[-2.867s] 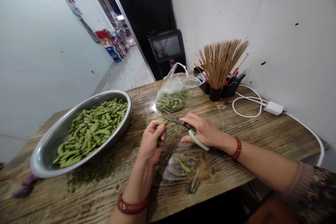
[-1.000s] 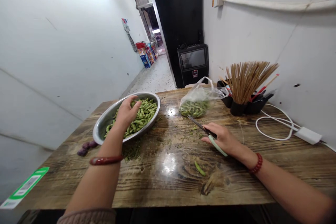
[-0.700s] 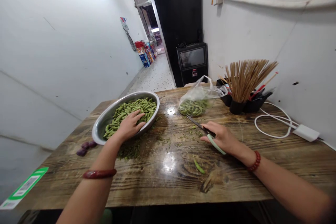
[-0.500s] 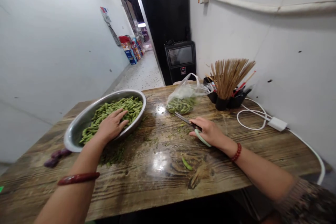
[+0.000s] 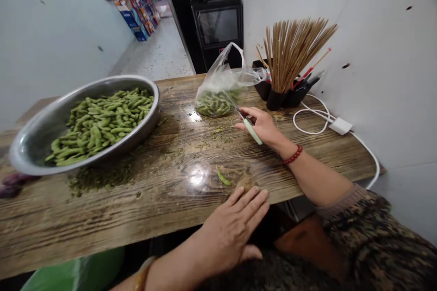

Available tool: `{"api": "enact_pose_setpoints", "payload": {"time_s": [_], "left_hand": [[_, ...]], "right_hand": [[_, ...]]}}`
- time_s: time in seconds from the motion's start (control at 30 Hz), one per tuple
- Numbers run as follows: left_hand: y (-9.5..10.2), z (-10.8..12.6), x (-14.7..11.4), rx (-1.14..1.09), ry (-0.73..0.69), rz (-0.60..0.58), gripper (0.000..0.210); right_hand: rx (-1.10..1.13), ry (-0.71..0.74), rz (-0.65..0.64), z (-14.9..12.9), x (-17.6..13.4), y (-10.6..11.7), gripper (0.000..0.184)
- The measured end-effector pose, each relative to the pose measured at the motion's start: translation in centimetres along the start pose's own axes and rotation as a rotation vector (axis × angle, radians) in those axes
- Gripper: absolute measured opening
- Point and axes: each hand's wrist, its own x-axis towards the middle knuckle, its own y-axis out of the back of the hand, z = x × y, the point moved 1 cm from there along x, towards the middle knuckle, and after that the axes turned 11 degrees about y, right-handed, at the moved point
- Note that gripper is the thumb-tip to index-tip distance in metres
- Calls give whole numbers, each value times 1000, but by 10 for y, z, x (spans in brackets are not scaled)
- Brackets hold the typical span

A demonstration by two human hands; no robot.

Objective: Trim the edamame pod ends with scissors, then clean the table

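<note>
My right hand (image 5: 264, 128) grips a pair of scissors (image 5: 251, 131) with pale green handles, blades pointing up and left toward a clear plastic bag (image 5: 221, 82) of green pods. Near the table's front edge, my left hand (image 5: 235, 225) is stretched flat with fingers spread and nothing in it. Just beyond its fingertips lies a single edamame pod (image 5: 223, 178). A big metal basin (image 5: 154, 104) at the left holds many edamame pods (image 5: 102, 120). Trimmed green bits (image 5: 102, 176) are heaped beside the basin and scattered across the wooden table (image 5: 164, 209).
Behind my right hand stands a black holder (image 5: 276, 99) full of wooden skewers (image 5: 290, 57). A white cable with an adapter (image 5: 340, 126) lies along the right wall. Purple items (image 5: 15, 182) sit at the far left. Below the front edge is a green bag (image 5: 78, 270).
My left hand has left the pods in the basin and moved right to the table's front edge. My right hand still holds the scissors. The view has tilted downward.
</note>
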Motion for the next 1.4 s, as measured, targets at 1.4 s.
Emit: {"api": "enact_pose_setpoints", "payload": {"time_s": [1.4], "left_hand": [[61, -93, 30, -3, 645, 236, 11]], "right_hand": [[8, 121, -78, -18, -2, -4, 39]]}}
